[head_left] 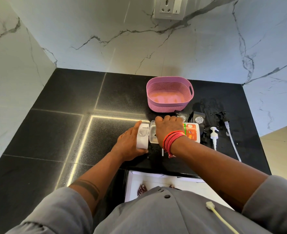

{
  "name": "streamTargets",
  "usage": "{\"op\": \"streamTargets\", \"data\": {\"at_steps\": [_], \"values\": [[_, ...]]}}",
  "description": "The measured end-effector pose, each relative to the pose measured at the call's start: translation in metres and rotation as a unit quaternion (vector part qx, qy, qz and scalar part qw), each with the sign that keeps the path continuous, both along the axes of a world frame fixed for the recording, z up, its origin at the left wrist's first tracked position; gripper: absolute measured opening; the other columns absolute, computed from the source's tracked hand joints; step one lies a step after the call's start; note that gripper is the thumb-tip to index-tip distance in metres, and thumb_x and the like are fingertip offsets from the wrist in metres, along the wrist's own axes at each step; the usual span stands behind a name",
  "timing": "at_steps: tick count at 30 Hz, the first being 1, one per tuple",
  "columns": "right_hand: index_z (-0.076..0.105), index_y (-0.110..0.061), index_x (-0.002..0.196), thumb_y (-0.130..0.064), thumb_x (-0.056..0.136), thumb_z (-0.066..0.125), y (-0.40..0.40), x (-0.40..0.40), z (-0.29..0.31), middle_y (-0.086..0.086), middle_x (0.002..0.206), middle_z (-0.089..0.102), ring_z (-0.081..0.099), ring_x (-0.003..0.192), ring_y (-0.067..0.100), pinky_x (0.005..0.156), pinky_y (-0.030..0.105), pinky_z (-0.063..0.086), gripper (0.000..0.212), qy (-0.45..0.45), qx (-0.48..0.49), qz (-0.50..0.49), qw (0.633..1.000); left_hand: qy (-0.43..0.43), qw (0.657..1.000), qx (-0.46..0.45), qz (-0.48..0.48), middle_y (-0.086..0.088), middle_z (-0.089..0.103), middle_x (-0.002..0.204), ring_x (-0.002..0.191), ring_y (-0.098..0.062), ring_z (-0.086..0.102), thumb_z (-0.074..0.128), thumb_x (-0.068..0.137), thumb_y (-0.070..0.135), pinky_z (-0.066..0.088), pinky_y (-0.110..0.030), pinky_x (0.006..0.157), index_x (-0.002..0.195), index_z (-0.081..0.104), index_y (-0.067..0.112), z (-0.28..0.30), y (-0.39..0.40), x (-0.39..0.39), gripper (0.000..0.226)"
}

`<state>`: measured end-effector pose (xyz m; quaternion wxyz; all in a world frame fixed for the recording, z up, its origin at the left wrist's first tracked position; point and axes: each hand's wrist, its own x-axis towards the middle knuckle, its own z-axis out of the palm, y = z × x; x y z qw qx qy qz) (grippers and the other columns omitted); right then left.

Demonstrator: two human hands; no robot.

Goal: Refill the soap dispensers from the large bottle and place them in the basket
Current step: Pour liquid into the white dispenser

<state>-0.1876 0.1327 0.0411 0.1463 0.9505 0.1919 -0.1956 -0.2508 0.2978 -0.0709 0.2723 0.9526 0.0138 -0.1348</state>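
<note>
We look down into a corner of white marble walls [105,31] veined in grey, with a socket [168,7] set high in the back wall. Below them lies our black counter [55,132], speckled stone crossed by pale joint lines that catch the light. At its near edge, past our grey shirt, we see a strip of white floor [156,183] and bare toes.

The pink basket [169,95] stands near the back wall, right of centre, perforated sides and a handle slot on its right end; nothing stands in it.

Just in front of it the large bottle [190,132] is tipped over sideways, its orange label to the right and its clear neck pointing left into a white dispenser [141,137]. Our right hand [168,129] curls over the top of the bottle, red threads around the wrist. Our left hand [127,144] wraps the dispenser from the left, thumb along the near side and fingers over the far edge. The hands are close together, each clamped on its own container.

Right of the bottle are two open dark dispensers, their round clear mouths [199,119] facing up. Further right lie a white pump [214,135], a black pump [221,115] and a white cable [232,141], on a wet-looking patch of counter.
</note>
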Motion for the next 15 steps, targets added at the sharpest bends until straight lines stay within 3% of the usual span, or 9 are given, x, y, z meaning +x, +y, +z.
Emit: {"op": "streamTargets", "data": {"at_steps": [15], "values": [[0.040,-0.013,0.139,-0.029,0.094,0.062,0.0011,-0.0006,0.0027,0.021,0.133,0.055,0.052,0.126,0.041,0.109,0.058,0.039,0.052,0.009,-0.006,-0.001,1.000,0.002,1.000,0.004,0.001,-0.008,0.041,0.160,0.142,-0.030,0.045,0.088,0.071,0.057,0.034,-0.049,0.116,0.164,-0.008,0.032,0.0005,-0.0001,0.0001,0.136]]}}
